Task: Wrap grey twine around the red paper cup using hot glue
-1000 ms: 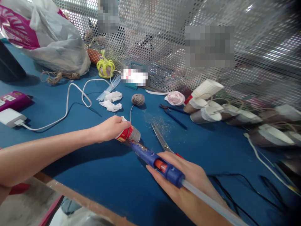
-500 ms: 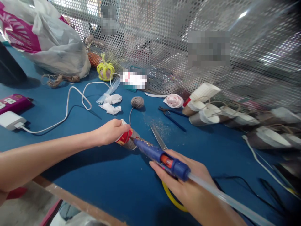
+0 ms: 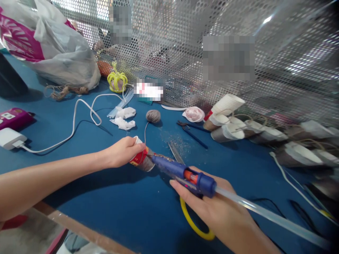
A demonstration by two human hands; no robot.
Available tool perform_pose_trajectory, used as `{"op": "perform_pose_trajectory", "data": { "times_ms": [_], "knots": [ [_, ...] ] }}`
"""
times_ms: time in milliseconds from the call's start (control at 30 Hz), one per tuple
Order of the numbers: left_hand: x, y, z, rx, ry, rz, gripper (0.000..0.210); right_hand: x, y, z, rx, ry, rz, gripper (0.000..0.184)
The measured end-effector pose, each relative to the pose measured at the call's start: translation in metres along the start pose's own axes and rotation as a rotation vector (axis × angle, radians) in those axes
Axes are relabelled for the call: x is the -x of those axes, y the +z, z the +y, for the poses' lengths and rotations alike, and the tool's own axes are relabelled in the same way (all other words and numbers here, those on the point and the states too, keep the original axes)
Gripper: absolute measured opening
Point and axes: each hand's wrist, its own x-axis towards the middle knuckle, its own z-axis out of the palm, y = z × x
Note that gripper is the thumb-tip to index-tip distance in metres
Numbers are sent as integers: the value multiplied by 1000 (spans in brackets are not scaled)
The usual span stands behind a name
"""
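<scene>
My left hand (image 3: 124, 151) is closed around a paper cup (image 3: 145, 163), red near its rim and wound with grey yarn toward its base. The cup lies tilted above the table. In my right hand (image 3: 209, 201) is a blue glue gun (image 3: 182, 169) with a long clear glue stick (image 3: 259, 210) out of its back; its nozzle tip is at the cup's side. A strand of yarn runs from the cup to a small grey yarn ball (image 3: 153, 116). Scissors with a yellow handle (image 3: 194, 225) lie partly hidden under my right hand.
Pliers (image 3: 194, 134) and a roll of pale ribbon (image 3: 194, 114) lie beyond the scissors. Several wrapped paper cups (image 3: 230, 131) stand at the right. A white charger (image 3: 12, 138) with a cable and a plastic bag (image 3: 63, 53) are at the left. Perforated metal mesh (image 3: 174, 42) backs the table.
The view has shifted slightly. Both hands keep their grips, and the glue gun's nozzle stays at the cup's side.
</scene>
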Motion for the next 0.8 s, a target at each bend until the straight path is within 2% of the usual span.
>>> {"op": "perform_pose_trajectory", "data": {
  "times_ms": [333, 500, 733, 800],
  "knots": [
    [0, -1, -8, -42, 85, -51, 34, -9, -3, 4, 26, -103, 70, 27],
    [0, -2, -9, -59, 80, -73, 35, -7, -2, 5, 43, -135, 112, 28],
    [0, -3, -10, -71, 103, -79, 35, -15, -12, -5, 31, -127, 7, 26],
    [0, -3, -10, -70, 99, -81, 35, -15, -12, -4, 32, -127, 11, 26]
  ]
}}
